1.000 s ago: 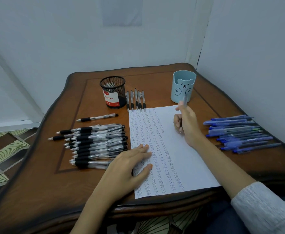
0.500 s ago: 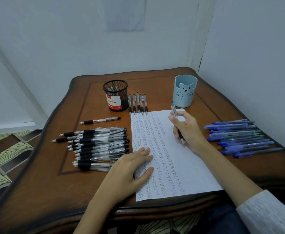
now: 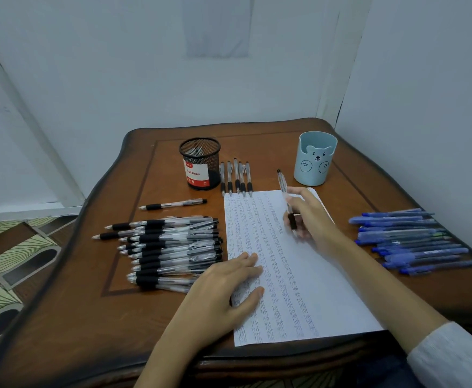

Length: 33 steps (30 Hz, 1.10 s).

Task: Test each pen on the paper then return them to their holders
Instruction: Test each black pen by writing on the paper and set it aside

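Note:
A white paper [image 3: 307, 275] covered in columns of scribbles lies on the brown table [image 3: 95, 317]. My right hand [image 3: 310, 217] grips a clear black-grip pen [image 3: 285, 197] with its tip down on the paper's upper part. My left hand [image 3: 223, 292] lies flat on the paper's left edge. A black mesh holder [image 3: 200, 163] and a light blue bear holder [image 3: 315, 157] stand at the back. Several black pens [image 3: 170, 247] are piled left of the paper. Several blue pens [image 3: 408, 242] lie to the right.
A row of several black pens [image 3: 236, 177] lies beside the mesh holder, and one single black pen [image 3: 173, 204] lies apart above the pile. White walls close in behind and on the right. The patterned floor [image 3: 11, 264] shows past the left table edge.
My right hand has drawn back from beside the blue holder onto the paper, tilting the pen into a writing grip. The left hand stays put on the paper.

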Each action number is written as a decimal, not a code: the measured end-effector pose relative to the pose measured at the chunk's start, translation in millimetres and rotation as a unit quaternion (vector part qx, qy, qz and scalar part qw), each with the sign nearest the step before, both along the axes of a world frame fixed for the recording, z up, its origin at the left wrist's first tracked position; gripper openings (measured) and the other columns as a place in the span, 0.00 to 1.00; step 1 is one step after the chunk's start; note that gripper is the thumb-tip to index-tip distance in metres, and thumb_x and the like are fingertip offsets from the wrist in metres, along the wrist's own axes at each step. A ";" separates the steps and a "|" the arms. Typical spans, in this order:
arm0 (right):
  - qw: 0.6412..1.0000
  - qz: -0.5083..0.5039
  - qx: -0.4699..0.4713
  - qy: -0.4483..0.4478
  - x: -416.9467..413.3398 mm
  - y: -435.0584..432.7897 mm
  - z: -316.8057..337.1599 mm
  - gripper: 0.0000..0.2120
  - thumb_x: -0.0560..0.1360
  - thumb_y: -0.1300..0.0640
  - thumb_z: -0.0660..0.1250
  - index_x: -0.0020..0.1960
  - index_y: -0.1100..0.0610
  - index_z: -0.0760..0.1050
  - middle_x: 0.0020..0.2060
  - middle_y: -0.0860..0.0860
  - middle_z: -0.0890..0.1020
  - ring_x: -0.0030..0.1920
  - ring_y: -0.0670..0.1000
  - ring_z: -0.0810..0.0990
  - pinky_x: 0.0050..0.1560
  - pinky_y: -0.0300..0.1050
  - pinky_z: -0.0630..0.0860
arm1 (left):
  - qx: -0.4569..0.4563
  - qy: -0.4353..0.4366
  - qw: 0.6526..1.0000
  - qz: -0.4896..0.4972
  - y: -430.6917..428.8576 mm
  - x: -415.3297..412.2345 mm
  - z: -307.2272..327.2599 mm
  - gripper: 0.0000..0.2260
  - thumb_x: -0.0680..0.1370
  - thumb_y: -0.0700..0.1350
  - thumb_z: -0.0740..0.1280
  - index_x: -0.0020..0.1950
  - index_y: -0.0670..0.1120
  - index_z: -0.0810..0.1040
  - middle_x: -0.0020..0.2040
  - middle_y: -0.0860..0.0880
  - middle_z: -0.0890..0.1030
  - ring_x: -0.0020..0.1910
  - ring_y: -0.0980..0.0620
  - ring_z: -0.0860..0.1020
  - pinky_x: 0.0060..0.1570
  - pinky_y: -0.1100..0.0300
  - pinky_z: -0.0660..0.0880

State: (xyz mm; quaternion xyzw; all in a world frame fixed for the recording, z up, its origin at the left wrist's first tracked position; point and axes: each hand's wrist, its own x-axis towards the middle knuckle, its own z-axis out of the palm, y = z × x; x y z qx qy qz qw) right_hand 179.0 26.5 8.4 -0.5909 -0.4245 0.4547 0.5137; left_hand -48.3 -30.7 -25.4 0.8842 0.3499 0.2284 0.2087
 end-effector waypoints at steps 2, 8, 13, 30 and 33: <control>0.999 0.021 -0.022 0.013 -1.4 10.2 5.7 0.13 0.79 0.63 0.58 0.61 0.52 0.69 0.32 0.55 0.80 0.22 0.47 0.68 0.20 0.38 0.62 | -0.005 -0.004 1.000 -0.002 1.4 -0.2 0.6 0.23 0.76 0.62 0.58 0.68 0.55 0.73 0.71 0.61 0.68 0.70 0.72 0.58 0.71 0.65 0.59; 0.996 0.036 -0.026 -0.076 -0.4 52.9 14.3 0.09 0.77 0.63 0.67 0.56 0.61 0.76 0.42 0.57 0.85 0.27 0.49 0.75 0.30 0.37 0.76 | -0.022 -0.020 1.000 -0.003 4.2 -1.4 -0.2 0.22 0.76 0.61 0.60 0.67 0.55 0.75 0.70 0.61 0.69 0.70 0.72 0.59 0.71 0.63 0.61; 0.991 0.001 -0.046 -0.123 -6.9 83.1 12.4 0.02 0.75 0.63 0.70 0.46 0.62 0.80 0.37 0.55 0.82 0.27 0.49 0.75 0.28 0.35 0.77 | -0.022 -0.027 0.999 0.002 4.9 -2.0 -0.8 0.20 0.77 0.58 0.63 0.67 0.54 0.75 0.70 0.61 0.69 0.70 0.71 0.60 0.70 0.60 0.63; 0.977 -0.029 -0.011 -0.210 -27.7 126.0 4.4 0.07 0.72 0.63 0.73 0.51 0.61 0.81 0.46 0.55 0.83 0.38 0.47 0.78 0.43 0.39 0.79 | -0.014 -0.045 0.999 0.006 6.5 -1.3 -0.6 0.18 0.77 0.55 0.67 0.65 0.51 0.77 0.68 0.57 0.73 0.69 0.68 0.64 0.69 0.57 0.66; 0.969 -0.021 0.049 -0.242 -33.6 113.5 7.8 0.04 0.73 0.62 0.73 0.47 0.56 0.82 0.39 0.49 0.80 0.36 0.43 0.74 0.41 0.36 0.74 | -0.013 -0.045 0.999 0.007 6.3 -1.4 0.6 0.18 0.77 0.55 0.66 0.65 0.52 0.77 0.68 0.58 0.73 0.69 0.68 0.64 0.69 0.57 0.65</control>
